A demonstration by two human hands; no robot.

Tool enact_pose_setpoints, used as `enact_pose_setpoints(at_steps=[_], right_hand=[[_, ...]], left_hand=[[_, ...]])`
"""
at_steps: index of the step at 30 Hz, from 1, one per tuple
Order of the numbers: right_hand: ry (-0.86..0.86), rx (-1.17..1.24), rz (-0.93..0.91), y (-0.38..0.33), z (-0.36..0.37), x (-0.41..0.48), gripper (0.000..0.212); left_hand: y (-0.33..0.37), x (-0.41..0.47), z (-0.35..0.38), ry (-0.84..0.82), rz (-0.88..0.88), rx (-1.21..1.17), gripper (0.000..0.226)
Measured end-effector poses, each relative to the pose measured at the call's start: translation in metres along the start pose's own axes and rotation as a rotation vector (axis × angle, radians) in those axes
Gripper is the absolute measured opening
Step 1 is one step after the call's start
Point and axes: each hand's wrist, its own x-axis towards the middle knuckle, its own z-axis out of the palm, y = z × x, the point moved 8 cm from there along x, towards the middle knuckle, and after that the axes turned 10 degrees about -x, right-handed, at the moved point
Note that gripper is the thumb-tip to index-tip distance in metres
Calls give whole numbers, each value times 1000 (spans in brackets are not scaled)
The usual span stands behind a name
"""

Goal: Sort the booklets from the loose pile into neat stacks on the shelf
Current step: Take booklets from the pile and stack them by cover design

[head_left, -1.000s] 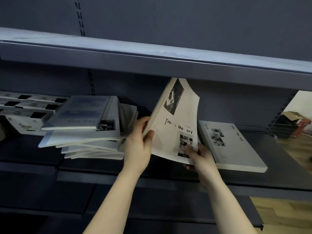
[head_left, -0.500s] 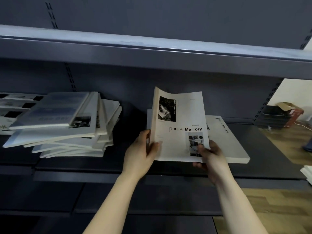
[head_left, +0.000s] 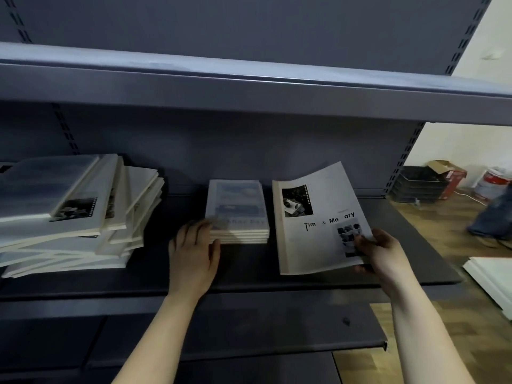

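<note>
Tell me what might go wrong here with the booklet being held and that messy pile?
1. The right hand pinches the Time & Memory booklet by one near corner only, and it bows; it may slip or crease.
2. The loose pile is fanned and slanted; a nudge could slide booklets off the shelf.
3. The left hand touches the neat stack at its corner and might skew it.

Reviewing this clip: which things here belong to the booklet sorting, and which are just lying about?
Job in hand: loose pile, neat stack touched by the left hand, booklet held by the right hand, shelf.
Lying about: black trays, cardboard box, bucket, white boards on the floor.
</note>
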Motion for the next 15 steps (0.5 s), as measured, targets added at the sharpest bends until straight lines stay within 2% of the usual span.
enact_pose_setpoints(at_steps=[3, 7, 12, 15], right_hand=[[60, -110, -5, 6, -13, 9, 7], [139, -397, -51, 5, -21, 20, 7], [256, -723, -96, 0, -19, 28, 21], [311, -784, -86, 2, -15, 31, 26]], left_hand=[[-12, 2, 0, 18, -73, -7, 42], [-15, 6, 0, 34, -51, 44, 38], [-16, 4, 0, 63, -47, 31, 38], [-17, 5, 1, 50, -62, 21, 43]])
